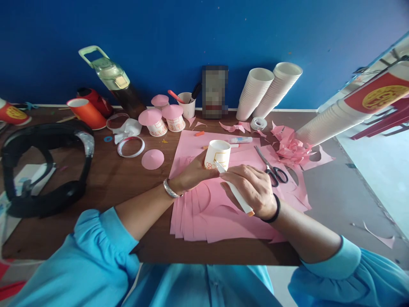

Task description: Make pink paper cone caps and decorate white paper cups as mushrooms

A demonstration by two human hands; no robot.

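Forearms [140, 209] angled inward, left hand [193, 175] curled, right hand [252, 186] — fingers [239, 175] bent

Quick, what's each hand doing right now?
Left hand: closed, holding the paper cup.
Right hand: closed, holding a marker, tip at the cup.

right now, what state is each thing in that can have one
white cup, in left hand, partly drawn on
marker, uncapped, in right hand
pink sheets, stacked, some cut
scissors, unheld on sheets
bottle, lidded, handle up
white cup stacks, nested
loose pink cone, lying on table
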